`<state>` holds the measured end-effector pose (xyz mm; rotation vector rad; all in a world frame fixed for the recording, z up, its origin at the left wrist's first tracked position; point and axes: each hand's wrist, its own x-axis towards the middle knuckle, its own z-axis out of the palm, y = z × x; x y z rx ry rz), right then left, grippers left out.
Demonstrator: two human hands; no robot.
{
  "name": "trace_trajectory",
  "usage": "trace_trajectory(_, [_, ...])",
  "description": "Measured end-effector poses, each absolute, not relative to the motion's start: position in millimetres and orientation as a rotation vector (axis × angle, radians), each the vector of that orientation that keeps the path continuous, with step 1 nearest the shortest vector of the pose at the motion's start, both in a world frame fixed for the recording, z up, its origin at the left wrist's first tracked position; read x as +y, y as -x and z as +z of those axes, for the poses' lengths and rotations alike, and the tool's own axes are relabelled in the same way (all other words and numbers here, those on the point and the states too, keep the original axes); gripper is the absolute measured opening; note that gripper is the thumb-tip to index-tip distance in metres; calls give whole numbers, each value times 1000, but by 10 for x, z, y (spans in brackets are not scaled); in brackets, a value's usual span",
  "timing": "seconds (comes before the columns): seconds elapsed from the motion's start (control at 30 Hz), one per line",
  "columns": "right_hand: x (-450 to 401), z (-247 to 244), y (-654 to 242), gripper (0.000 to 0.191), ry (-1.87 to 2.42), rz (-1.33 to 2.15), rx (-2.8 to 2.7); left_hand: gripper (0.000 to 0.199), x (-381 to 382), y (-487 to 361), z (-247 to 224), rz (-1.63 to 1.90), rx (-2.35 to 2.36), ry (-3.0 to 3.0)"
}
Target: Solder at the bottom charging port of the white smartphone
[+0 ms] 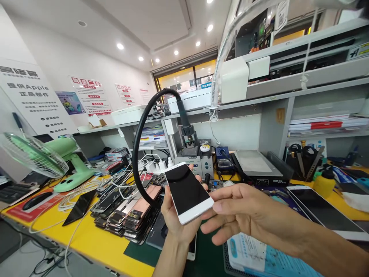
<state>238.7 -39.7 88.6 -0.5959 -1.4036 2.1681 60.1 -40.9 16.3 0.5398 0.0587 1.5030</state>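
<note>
While the left hand (181, 231) cradles the white phone (188, 190), screen up, the right hand (245, 207) sits at its near right corner, whether pinching it I cannot tell; the step looks like inspecting, and the next move calls for steady support, clear of the phone parts (135, 217) left of the grip

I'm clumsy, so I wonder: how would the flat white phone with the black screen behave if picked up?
The slim white phone is probably stiff, showing no sag in the left hand. Its glossy black screen may feel slippery and, if glass, could crack when dropped.
</note>
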Motion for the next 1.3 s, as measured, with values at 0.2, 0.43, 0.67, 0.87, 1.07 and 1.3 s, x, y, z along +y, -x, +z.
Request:
trace_trajectory(0.2, [-492,890,-2321,17,646,2146,-1368,67,-445,-594,227,1530,54,-587])
trace_trajectory(0.43, [-587,877,-2241,19,694,2134,-1232,72,-457,-590,228,1532,36,-614])
trace_trajectory(0.67, [-673,820,-2186,14,734,2133,-1049,77,-471,-600,254,1589,166,-714])
trace_trajectory(0.87, [-695,811,-2173,12,746,2137,-1033,73,-491,-630,266,1606,110,-731])
trace_trajectory(1.07, [-725,781,-2174,15,741,2111,-1057,74,-502,-639,263,1635,77,-716])
trace_trajectory(1.3, [-746,837,-2147,14,685,2128,-1058,75,-503,-604,282,1630,159,-688])
